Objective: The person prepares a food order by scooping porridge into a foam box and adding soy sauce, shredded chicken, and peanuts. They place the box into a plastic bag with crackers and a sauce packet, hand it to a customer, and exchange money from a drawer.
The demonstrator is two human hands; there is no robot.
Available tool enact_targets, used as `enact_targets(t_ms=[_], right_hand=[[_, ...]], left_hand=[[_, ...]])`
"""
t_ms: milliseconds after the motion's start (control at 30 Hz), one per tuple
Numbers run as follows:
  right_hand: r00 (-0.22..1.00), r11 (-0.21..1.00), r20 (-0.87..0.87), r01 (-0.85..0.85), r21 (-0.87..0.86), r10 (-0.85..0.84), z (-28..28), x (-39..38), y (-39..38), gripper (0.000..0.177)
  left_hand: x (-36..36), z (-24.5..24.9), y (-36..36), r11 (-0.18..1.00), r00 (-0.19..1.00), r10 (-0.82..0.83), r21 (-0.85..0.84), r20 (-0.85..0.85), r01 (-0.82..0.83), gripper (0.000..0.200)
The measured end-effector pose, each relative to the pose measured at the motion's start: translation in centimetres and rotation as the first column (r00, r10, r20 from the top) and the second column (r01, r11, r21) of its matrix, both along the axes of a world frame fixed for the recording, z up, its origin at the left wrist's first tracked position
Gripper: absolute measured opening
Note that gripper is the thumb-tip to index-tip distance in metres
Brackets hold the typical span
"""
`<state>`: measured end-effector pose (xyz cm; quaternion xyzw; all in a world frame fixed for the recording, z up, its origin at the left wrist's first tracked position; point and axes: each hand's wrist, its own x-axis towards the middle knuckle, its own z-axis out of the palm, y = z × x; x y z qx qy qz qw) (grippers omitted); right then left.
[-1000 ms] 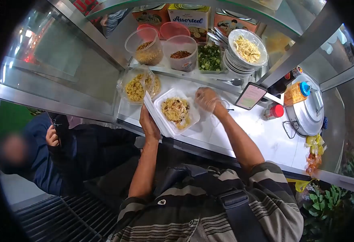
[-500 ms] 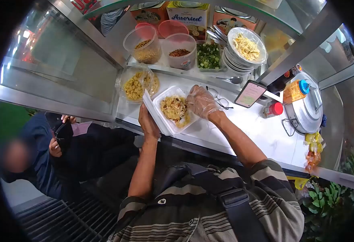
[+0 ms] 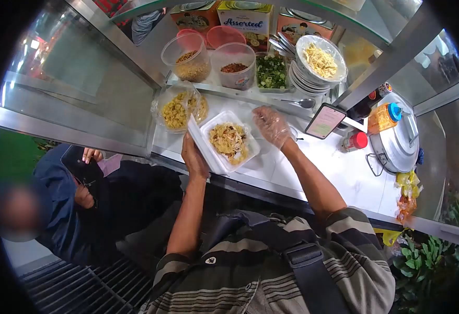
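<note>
My left hand [image 3: 194, 158] grips a white foam takeaway box [image 3: 204, 144] by its raised lid, on the left side. Inside the box lies a pale yellow heap of food [image 3: 229, 141] with darker bits and shreds on top. My right hand [image 3: 272, 128], in a clear plastic glove, is just right of the box and not touching it. Its fingers are loosely stretched toward the shelf and I see nothing in them. The eyeglasses [image 3: 296, 135] on the counter are mostly covered by that hand. A clear bag of yellow food [image 3: 174, 112] is left of the box.
Along the shelf are a tub of golden crumbs [image 3: 190, 68], a tub of brown bits [image 3: 234, 68], chopped greens [image 3: 271, 72] and plates topped with shreds [image 3: 321, 60]. A phone [image 3: 324, 121], red-lidded jar [image 3: 356, 141] and metal pot [image 3: 397, 149] stand right. A person [image 3: 67, 183] sits left.
My right hand has drawn back from over the food, up and to the right, now covering most of the eyeglasses. The box in my left hand has barely shifted. The seated person has leaned slightly.
</note>
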<state>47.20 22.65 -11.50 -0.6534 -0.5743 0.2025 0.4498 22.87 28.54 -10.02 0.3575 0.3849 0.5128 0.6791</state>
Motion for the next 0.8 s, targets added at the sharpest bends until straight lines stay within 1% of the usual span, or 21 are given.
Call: enact_targets(t_ms=[67, 100, 133, 167, 200, 233, 267, 300, 333, 400, 433, 467, 533, 567, 600, 633, 667, 700, 733, 767, 800], right_hand=[[0.968, 0.994, -0.245, 0.029, -0.105, -0.054, -3.3, 0.5, 1.2, 0.015], [0.968, 0.995, -0.245, 0.032, -0.098, -0.055, -2.5, 0.4, 1.4, 0.015], [0.855, 0.950, -0.509, -0.066, -0.304, -0.103, -1.8, 0.3, 1.6, 0.017], [0.672, 0.863, -0.712, -0.220, -0.454, -0.204, -1.0, 0.2, 1.7, 0.020], [0.673, 0.870, -0.713, -0.214, -0.444, -0.198, -0.6, 0.3, 1.7, 0.020], [0.779, 0.888, -0.621, -0.222, -0.402, -0.086, -0.3, 0.3, 1.6, 0.022], [0.860, 0.900, -0.509, -0.238, -0.365, 0.022, -0.1, 0.0, 1.3, 0.024], [0.904, 0.945, -0.419, -0.211, -0.251, 0.091, -0.5, -0.3, 1.2, 0.026], [0.901, 0.946, -0.424, -0.210, -0.245, 0.090, -1.0, -0.8, 1.2, 0.026], [0.981, 0.957, -0.152, -0.159, -0.242, 0.125, -1.5, -1.5, 1.2, 0.027], [0.988, 0.946, 0.048, -0.125, -0.299, 0.145, -1.0, -2.1, 1.4, 0.028], [0.982, 0.934, 0.041, -0.164, -0.316, 0.186, -1.3, -2.3, 2.0, 0.027], [0.989, 0.953, -0.133, -0.096, -0.288, 0.060, -0.2, -3.2, 0.9, 0.028], [0.989, 0.953, -0.135, -0.095, -0.287, 0.058, -0.6, -3.1, 0.8, 0.028], [0.995, 0.988, -0.080, -0.073, -0.137, 0.062, -1.9, -2.7, 0.8, 0.025], [0.998, 0.998, -0.024, -0.056, 0.018, 0.057, -2.3, -2.2, 0.8, 0.023], [0.998, 0.998, -0.022, -0.059, 0.022, 0.060, -2.8, -1.5, 0.7, 0.023], [0.948, 0.995, -0.318, -0.053, -0.088, 0.022, -2.4, -1.2, 0.2, 0.022], [0.815, 0.978, -0.577, -0.076, -0.195, -0.052, -2.1, -1.0, -0.1, 0.021], [0.629, 0.966, -0.772, -0.131, -0.221, -0.091, -1.7, -0.7, -0.3, 0.020], [0.629, 0.966, -0.772, -0.128, -0.223, -0.095, -1.4, -0.6, -0.2, 0.020]], left_hand=[[0.7, 0.1, 0.1, 1.000, 0.999, 0.026, 0.005, -0.022, -0.026, 0.047], [1.1, 0.3, 0.1, 0.999, 0.996, 0.039, 0.016, -0.077, -0.038, 0.047], [1.7, 0.6, 0.1, 0.998, 0.990, 0.052, 0.029, -0.131, -0.048, 0.047], [2.1, 0.9, -0.1, 0.998, 0.982, 0.063, 0.037, -0.180, -0.057, 0.047], [2.3, 0.5, 0.1, 0.997, 0.983, 0.060, 0.049, -0.176, -0.052, 0.047], [2.5, 0.1, 0.3, 0.995, 0.977, 0.076, 0.079, -0.199, -0.062, 0.047], [2.5, -0.4, 0.3, 0.992, 0.970, 0.093, 0.106, -0.226, -0.071, 0.047], [2.7, -0.1, 0.2, 0.990, 0.954, 0.098, 0.123, -0.284, -0.066, 0.045], [3.0, 0.0, 0.1, 0.990, 0.952, 0.097, 0.127, -0.289, -0.062, 0.045], [3.8, 0.0, 0.1, 0.979, 0.923, 0.117, 0.198, -0.367, -0.045, 0.043], [4.2, -0.1, 0.3, 0.971, 0.900, 0.147, 0.231, -0.410, -0.053, 0.041], [4.4, -0.2, 0.6, 0.971, 0.900, 0.145, 0.235, -0.410, -0.049, 0.041], [4.8, 0.2, 0.8, 0.944, 0.773, 0.152, 0.321, -0.616, 0.070, 0.038], [5.0, 0.3, 0.9, 0.958, 0.776, 0.143, 0.281, -0.615, 0.046, 0.036], [4.9, 0.1, 1.0, 0.958, 0.774, 0.145, 0.283, -0.616, 0.046, 0.036], [4.7, -0.2, 1.2, 0.946, 0.750, 0.152, 0.314, -0.644, 0.077, 0.035], [4.7, -0.7, 1.5, 0.933, 0.726, 0.163, 0.344, -0.668, 0.107, 0.034], [4.6, -1.0, 1.5, 0.934, 0.723, 0.164, 0.341, -0.671, 0.105, 0.034], [4.7, -1.3, 1.5, 0.916, 0.682, 0.195, 0.380, -0.705, 0.131, 0.033], [4.8, -1.6, 1.5, 0.895, 0.640, 0.226, 0.416, -0.735, 0.162, 0.032], [5.0, -1.4, 1.5, 0.895, 0.641, 0.222, 0.414, -0.735, 0.165, 0.032]])
